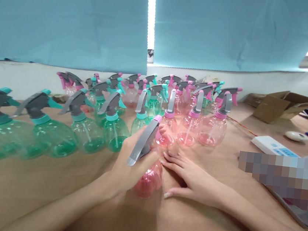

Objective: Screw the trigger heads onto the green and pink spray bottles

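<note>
My left hand is wrapped round the neck of a pink spray bottle with a grey and pink trigger head. That bottle is upright, close in front of me, and my fingers partly hide its neck. My right hand lies flat on the brown table just right of the bottle, fingers spread, holding nothing. Beyond my hands stand more pink spray bottles. A row of green spray bottles with grey and teal heads runs off to the left.
Several more bottles crowd the back by the white wall. At right are an open cardboard box, a white power strip, a white computer mouse and a blurred-out flat object. Blue blinds hang behind.
</note>
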Motion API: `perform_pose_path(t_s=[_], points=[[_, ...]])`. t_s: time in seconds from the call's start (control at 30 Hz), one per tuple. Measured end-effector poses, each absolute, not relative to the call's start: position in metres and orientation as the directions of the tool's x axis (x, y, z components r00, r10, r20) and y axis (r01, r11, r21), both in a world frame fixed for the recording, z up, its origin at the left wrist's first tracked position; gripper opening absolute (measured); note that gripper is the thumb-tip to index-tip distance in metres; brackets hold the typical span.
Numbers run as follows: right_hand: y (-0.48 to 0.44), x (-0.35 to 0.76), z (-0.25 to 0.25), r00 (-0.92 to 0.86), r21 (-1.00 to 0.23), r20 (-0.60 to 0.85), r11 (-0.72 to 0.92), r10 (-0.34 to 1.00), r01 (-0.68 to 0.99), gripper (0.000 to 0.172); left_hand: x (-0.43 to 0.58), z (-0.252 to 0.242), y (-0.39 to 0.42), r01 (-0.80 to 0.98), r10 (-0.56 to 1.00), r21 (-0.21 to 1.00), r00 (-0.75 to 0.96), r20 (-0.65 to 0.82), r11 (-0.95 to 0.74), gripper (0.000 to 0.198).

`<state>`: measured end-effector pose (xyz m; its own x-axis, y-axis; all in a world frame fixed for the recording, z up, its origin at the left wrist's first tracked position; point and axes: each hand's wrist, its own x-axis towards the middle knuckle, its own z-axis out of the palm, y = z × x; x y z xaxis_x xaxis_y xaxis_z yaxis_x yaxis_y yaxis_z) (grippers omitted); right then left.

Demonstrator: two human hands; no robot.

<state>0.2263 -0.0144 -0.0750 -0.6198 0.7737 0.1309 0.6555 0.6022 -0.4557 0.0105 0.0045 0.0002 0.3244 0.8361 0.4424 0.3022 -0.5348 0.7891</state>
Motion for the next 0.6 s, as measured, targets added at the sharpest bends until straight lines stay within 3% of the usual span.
perform_pose_path(t_s=[0.13, 0.3, 0.6], points=[[-0.0147, 0.2266, -0.0762, -0.614, -0.464, 0.137, 0.598, 0.777, 0.654, 0.086, 0.0113, 0.0017, 0.0043, 0.289, 0.831, 0.79, 0.33, 0.448, -0.541, 0.011], [-0.0151, 0.2262, -0.0753, -0.61, -0.456, 0.118, 0.589, 0.783, 0.668, 0.087, 0.0103, -0.002, 0.0058, 0.286, 0.838, 0.804, 0.354, 0.416, -0.52, 0.029], [-0.0155, 0.2263, -0.0759, -0.605, -0.474, 0.118, 0.58, 0.787, 0.662, 0.086, 0.0101, -0.0016, 0.0061, 0.308, 0.84, 0.792, 0.331, 0.43, -0.527, 0.012]])
